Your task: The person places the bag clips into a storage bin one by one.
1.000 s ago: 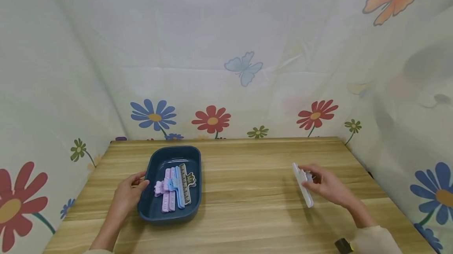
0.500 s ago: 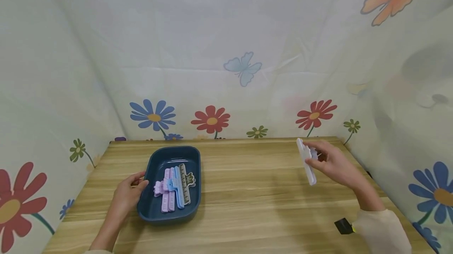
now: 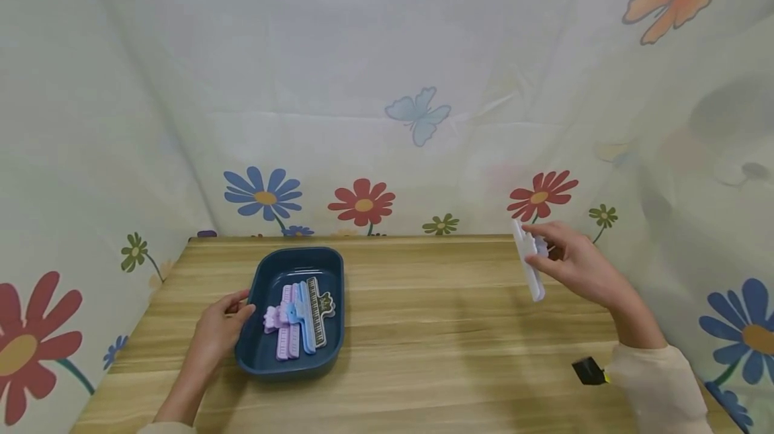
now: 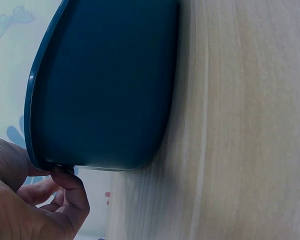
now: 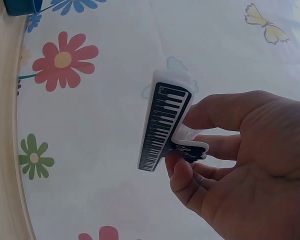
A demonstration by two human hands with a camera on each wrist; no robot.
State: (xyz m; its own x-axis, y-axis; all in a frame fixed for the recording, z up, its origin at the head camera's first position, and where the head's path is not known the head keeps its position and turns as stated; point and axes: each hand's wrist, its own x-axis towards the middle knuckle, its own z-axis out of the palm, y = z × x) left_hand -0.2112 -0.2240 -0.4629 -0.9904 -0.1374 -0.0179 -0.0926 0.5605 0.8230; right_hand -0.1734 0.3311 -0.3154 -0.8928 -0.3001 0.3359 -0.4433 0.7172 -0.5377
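Observation:
My left hand pinches the left rim of a dark blue tray. In the left wrist view, the fingers curl under the tray's lip. Inside lie several music clips: purple ones, a light blue one across them, and a black one with piano keys. At the right, my right hand holds a white clip above the table. The right wrist view shows its black piano-key face, with thumb and fingers gripping it around the handle end.
The wooden table reaches back to a pale cloth backdrop printed with flowers and butterflies. Cloth also hangs along both sides. A small black item with a yellow edge sits by the right sleeve.
My right hand has lifted the white clip up and away from the table, toward the back and slightly right. The left hand and the tray have stayed put.

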